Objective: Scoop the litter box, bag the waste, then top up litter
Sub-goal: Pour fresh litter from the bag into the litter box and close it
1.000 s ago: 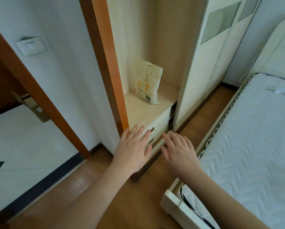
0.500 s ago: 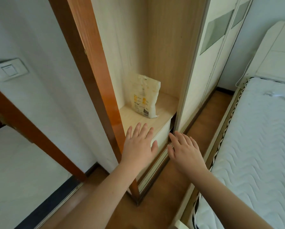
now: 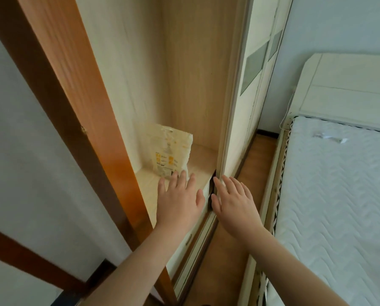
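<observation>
A pale yellow litter bag (image 3: 170, 152) with orange print stands upright on a light wooden shelf (image 3: 198, 161) inside an open wardrobe niche. My left hand (image 3: 179, 200) reaches over the shelf with fingers spread and straight, its fingertips just short of the bag's lower edge. My right hand (image 3: 234, 203) is stretched out beside it, fingers straight, in front of the shelf's right corner and the wardrobe door edge. Neither hand holds anything. No litter box or scoop is in view.
An orange-brown wooden door frame (image 3: 92, 133) rises at the left of the niche. Cream sliding wardrobe doors (image 3: 250, 89) stand to the right. A bed with a white quilted mattress (image 3: 339, 195) fills the right side, leaving a narrow strip of wooden floor (image 3: 228, 250).
Both hands have moved forward and up toward the bag on the shelf. The view has closed in on the niche, and the bag now sits just beyond my left fingertips.
</observation>
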Tool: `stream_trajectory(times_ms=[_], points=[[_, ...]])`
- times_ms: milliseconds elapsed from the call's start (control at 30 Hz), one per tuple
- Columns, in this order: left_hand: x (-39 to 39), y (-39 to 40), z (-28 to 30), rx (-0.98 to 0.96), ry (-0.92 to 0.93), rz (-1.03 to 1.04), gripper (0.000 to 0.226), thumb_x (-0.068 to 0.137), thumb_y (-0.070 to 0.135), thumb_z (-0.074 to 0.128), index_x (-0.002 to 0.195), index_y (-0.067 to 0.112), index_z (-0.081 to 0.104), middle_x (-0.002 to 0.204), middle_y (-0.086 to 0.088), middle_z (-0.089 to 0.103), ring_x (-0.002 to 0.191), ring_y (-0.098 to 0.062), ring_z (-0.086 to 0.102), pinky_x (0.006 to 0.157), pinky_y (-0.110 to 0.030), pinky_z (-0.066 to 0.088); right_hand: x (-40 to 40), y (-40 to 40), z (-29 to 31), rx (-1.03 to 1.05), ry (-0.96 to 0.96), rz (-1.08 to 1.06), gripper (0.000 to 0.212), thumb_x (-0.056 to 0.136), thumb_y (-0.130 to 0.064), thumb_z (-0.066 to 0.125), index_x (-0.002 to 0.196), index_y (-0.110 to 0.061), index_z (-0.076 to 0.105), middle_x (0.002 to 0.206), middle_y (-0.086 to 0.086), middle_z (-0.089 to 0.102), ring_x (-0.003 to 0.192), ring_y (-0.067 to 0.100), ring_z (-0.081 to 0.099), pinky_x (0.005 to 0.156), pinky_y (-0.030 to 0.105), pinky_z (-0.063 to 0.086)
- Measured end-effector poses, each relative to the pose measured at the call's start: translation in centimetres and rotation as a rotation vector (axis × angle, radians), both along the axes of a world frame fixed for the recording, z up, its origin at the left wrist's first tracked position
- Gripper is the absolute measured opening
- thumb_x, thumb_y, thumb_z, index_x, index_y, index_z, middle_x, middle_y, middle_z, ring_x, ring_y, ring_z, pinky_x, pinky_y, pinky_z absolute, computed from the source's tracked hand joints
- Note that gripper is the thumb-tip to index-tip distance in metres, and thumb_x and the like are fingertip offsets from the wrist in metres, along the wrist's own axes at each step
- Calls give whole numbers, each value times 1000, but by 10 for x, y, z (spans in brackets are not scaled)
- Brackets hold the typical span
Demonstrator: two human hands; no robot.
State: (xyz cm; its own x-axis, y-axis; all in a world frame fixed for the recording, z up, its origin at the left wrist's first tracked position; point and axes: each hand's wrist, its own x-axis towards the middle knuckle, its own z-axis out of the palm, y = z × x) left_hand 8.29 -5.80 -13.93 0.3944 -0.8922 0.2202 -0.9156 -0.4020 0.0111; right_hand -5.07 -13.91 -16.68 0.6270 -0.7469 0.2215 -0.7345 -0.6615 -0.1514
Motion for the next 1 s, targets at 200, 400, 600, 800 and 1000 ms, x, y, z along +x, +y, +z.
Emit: stream_trajectory(times_ms=[200,400,600,800,1000], points=[[15,-25,-3,-107,36,93,53,97,44,26,136,20,53,141,-5,55,136,-26,44,112,-56,27,19,-41,-3,-20,-21,-12,55,99,-46,19,149,-23,27,154,3,32,144,21,24,117,40,16],[23,-64,-17,-60,129,141,54,100,48,21,147,26,38,154,0,39,145,-23,28,117,-50,22,51,-95,-18,-7,-5,59,55,99,-47,18,147,-24,29,154,-1,31,144,20,24,117,40,18],[43,-138,-35,-48,142,220,64,94,51,14,146,25,41,151,-1,44,143,-25,35,112,-49,31,88,-180,-37,24,-12,133,55,98,-45,23,144,-21,39,150,5,39,140,25,33,115,46,27],[79,-228,-47,-45,70,232,53,94,45,30,140,26,48,146,-4,50,136,-28,43,109,-49,37,112,-264,-39,49,14,220,53,98,-44,24,142,-20,41,149,4,40,139,25,35,114,45,28],[126,-280,-52,-25,12,248,52,91,39,35,138,23,51,140,-5,55,132,-29,48,105,-49,40,142,-319,-41,92,42,292,54,96,-43,24,142,-21,42,148,5,41,137,26,37,113,45,28]])
